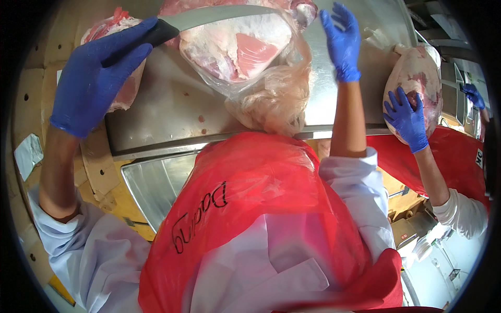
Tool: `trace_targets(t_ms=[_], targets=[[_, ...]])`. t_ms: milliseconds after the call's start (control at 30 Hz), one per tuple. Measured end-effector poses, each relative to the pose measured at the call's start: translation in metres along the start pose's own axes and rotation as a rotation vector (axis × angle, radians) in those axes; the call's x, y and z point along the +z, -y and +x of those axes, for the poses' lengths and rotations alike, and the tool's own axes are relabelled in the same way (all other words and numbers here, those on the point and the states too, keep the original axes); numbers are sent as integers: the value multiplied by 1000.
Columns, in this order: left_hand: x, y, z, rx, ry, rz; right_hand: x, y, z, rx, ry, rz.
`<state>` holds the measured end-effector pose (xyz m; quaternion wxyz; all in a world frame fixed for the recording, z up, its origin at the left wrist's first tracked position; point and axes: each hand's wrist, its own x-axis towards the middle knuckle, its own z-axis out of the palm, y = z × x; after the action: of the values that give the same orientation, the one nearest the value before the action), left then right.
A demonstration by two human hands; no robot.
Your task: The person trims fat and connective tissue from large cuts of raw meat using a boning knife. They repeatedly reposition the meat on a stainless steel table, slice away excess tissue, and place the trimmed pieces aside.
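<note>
Head view: from where I stand, the left hand in a blue glove [91, 86] has its fingers closed around the black handle of a broad, curved steel knife [219, 17]. Its blade passes over a large pale-and-pink cut of meat [229, 47]; I cannot tell whether they touch. That cut sits toward the far edge of the shiny metal surface [162, 117], with crumpled clear plastic bagging [276, 99] reaching the near edge. The blue-gloved right hand [343, 44] hangs above the surface, right of the plastic, fingers loosely spread. Near the right edge, a co-worker's gloved hand [408, 119] rests on another rounded cut [425, 73].
</note>
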<state>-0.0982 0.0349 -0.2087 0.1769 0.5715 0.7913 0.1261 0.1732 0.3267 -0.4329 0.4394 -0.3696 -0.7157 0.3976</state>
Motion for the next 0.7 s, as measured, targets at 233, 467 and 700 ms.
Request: trace_targets(t_ms=[233, 467, 700], targets=[[-48, -28, 45, 70, 92, 54, 26, -30, 104, 87, 593, 244], [-74, -94, 51, 12, 148, 183, 78, -45, 111, 261, 648, 389], [-53, -147, 76, -128, 223, 309, 107, -78, 90, 95, 477, 557]])
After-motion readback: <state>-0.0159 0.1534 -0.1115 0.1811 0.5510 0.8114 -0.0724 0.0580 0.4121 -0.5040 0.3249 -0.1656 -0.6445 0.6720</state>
